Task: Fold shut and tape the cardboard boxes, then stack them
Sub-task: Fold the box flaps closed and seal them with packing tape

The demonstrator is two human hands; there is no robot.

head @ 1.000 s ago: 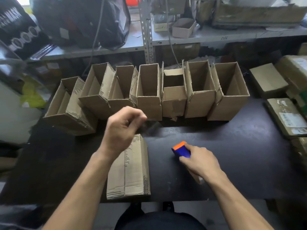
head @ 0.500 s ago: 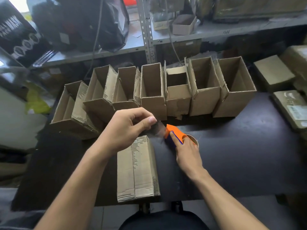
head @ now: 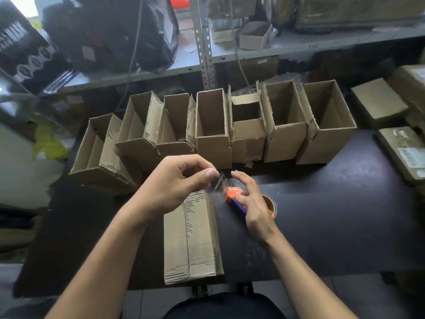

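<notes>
Tape is now drawn out from the dispenser: half a second back the strip was short, and a second back my right hand had only just reached the dispenser on the table. I judge I am ready to lay tape on the folded box, lying lower centre of frame just left of the dispenser. My left hand hovers above the box's far end, thumb and forefinger pinching the tape's free end. The right hand grasps the dispenser loosely, forefinger lifted straight, wrist angled in from lower right. Seven open boxes stand in a row across the middle of frame, none closed yet.
</notes>
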